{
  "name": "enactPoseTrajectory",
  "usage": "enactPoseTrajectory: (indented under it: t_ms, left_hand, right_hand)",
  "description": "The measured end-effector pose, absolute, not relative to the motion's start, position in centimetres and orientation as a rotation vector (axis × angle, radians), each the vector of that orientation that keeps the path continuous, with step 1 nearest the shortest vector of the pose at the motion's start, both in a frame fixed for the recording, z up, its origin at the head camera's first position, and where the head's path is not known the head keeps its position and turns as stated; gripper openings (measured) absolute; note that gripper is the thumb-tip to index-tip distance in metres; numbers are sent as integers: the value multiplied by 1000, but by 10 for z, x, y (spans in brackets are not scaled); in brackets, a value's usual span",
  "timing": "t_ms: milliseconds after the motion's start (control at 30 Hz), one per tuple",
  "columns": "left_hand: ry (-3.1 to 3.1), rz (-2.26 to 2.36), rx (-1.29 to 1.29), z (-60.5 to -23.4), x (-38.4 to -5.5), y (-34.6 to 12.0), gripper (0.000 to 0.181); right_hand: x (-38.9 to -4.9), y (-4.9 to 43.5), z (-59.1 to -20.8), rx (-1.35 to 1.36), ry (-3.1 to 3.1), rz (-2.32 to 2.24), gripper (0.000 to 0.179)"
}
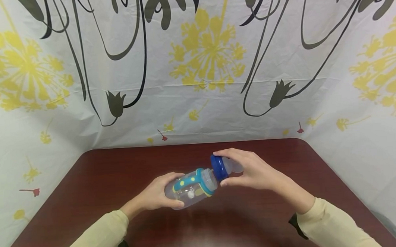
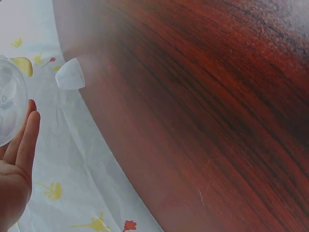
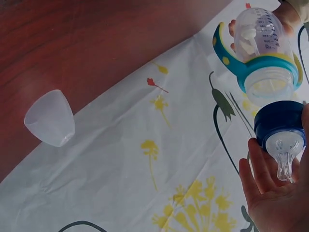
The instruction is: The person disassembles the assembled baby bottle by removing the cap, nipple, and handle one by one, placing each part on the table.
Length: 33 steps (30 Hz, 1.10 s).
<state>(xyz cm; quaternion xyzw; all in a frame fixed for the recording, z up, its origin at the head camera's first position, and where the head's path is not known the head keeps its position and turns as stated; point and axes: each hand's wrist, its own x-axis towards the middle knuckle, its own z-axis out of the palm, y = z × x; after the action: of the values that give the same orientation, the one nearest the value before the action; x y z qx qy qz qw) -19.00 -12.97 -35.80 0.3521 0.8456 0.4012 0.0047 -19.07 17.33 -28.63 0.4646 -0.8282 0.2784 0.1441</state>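
Observation:
A clear baby bottle (image 1: 191, 189) with a turquoise handle ring (image 3: 268, 66) lies tilted above the table, its open threaded neck toward the right. My left hand (image 1: 159, 192) grips the bottle around its base end. Thumb and fingers of my right hand (image 1: 251, 169) hold the blue screw collar (image 1: 218, 167), which carries a clear nipple (image 3: 285, 152). The collar is right at the bottle's mouth, at an angle to it; whether they touch I cannot tell. In the left wrist view only the bottle's round bottom (image 2: 12, 101) shows, beside the left fingers.
A translucent dome-shaped cap (image 3: 50, 118) stands by the table's far edge in both wrist views. Below the hands spreads a dark red wooden table (image 1: 126, 164). A white cloth (image 1: 217, 115) with yellow flowers and dark stems hangs behind and at the sides.

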Motion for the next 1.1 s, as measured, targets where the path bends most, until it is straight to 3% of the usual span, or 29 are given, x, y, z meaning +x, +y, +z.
enactPoseTrajectory:
  t_ms: [1100]
  left_hand:
    - [2639,1279,1064,-365,-191,-131,67]
  right_hand:
    - [-194,180,-245,1341,-2217,705,71]
